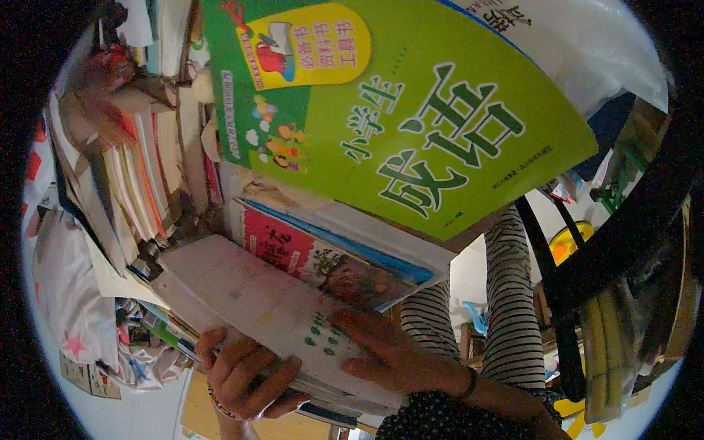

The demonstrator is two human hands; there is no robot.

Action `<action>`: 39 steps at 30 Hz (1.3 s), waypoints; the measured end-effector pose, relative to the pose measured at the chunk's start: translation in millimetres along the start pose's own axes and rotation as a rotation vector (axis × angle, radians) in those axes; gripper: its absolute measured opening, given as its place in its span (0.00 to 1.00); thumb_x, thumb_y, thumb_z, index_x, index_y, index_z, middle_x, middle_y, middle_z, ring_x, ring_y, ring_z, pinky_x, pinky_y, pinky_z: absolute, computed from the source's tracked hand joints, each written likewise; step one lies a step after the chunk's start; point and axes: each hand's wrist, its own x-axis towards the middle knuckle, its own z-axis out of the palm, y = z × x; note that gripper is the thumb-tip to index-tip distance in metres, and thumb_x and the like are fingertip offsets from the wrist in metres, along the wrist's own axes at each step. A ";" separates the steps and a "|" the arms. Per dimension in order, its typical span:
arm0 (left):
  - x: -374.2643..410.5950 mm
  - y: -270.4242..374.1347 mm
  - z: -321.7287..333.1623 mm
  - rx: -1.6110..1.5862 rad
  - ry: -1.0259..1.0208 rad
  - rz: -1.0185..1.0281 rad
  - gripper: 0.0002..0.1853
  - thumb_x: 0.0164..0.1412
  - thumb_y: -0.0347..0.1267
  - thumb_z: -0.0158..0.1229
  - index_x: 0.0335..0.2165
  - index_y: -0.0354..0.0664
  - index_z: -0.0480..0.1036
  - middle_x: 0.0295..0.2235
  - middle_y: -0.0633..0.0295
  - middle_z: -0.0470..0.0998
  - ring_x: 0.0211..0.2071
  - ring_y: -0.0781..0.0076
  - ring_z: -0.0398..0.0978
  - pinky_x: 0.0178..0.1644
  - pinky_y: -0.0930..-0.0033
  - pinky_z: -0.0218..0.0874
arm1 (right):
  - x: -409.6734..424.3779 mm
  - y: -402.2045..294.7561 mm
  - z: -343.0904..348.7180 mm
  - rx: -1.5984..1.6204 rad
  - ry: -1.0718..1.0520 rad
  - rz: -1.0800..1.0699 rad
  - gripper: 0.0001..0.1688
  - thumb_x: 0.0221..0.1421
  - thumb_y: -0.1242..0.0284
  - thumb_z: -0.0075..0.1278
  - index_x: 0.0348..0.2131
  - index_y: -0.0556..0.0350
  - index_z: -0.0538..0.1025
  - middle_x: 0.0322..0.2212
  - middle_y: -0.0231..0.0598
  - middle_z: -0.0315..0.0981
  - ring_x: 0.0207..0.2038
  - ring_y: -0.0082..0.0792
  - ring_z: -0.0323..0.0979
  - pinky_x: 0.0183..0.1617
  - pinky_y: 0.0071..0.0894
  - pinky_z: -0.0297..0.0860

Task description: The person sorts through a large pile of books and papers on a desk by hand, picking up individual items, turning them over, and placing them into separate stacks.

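Observation:
My left hand [250,374] curls its fingers over the lower edge of a white-covered book [242,291], gripping it. A bracelet circles that wrist. My right hand [396,357], slightly blurred, lies across the same cover with thumb and fingers spread, beside a small cluster of dark green marks. Further papers or books lie under the white cover. Just beyond it is a book with a red and illustrated cover [280,247]. Above that, a large green book [429,126] bearing big characters and cartoon figures fills the upper middle and hides what is behind.
More books [137,170] stand packed together on the left. Star-patterned cloth [77,308] hangs below them. Striped trouser legs [511,308] show right of centre, near a black bar [566,330]. A yellow round object [572,242] is farther right. White plastic sheeting [610,60] lies top right.

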 end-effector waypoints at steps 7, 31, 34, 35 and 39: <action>12.8 -2.4 5.5 -0.031 0.023 0.034 0.17 0.43 0.51 0.58 0.27 0.54 0.76 0.24 0.68 0.70 0.32 0.69 0.69 0.47 0.52 0.53 | 3.5 2.5 -10.9 0.165 0.057 0.071 0.28 0.57 0.64 0.42 0.53 0.62 0.62 0.48 0.52 0.62 0.52 0.47 0.60 0.55 0.38 0.56; 83.2 45.1 31.9 -0.694 0.673 -0.479 0.23 0.46 0.26 0.59 0.45 0.36 0.66 0.43 0.50 0.68 0.43 0.53 0.69 0.48 0.59 0.62 | -12.0 -216.8 -121.1 -0.990 0.474 -0.125 0.30 0.48 0.73 0.52 0.49 0.64 0.63 0.43 0.54 0.65 0.45 0.51 0.65 0.49 0.39 0.62; 107.5 87.9 64.5 -1.316 0.818 -0.769 0.29 0.50 0.30 0.59 0.49 0.30 0.60 0.46 0.45 0.67 0.47 0.57 0.68 0.47 0.63 0.62 | 27.9 -204.8 -143.4 -1.227 0.498 -0.209 0.32 0.50 0.69 0.51 0.52 0.65 0.59 0.43 0.55 0.64 0.46 0.53 0.64 0.49 0.40 0.62; 118.4 96.4 74.3 -1.427 0.842 -0.829 0.30 0.51 0.31 0.59 0.50 0.29 0.59 0.47 0.44 0.67 0.47 0.58 0.68 0.47 0.64 0.62 | 41.9 -197.3 -151.3 -1.233 0.514 -0.198 0.32 0.50 0.67 0.51 0.51 0.65 0.60 0.42 0.56 0.65 0.45 0.52 0.64 0.49 0.40 0.62; 162.3 97.3 106.8 -1.497 0.858 -0.938 0.35 0.50 0.39 0.60 0.50 0.26 0.59 0.46 0.41 0.67 0.47 0.55 0.68 0.47 0.64 0.61 | 81.9 -153.6 -184.7 -1.115 0.423 -0.101 0.33 0.48 0.61 0.53 0.47 0.66 0.64 0.40 0.57 0.66 0.44 0.52 0.64 0.48 0.41 0.62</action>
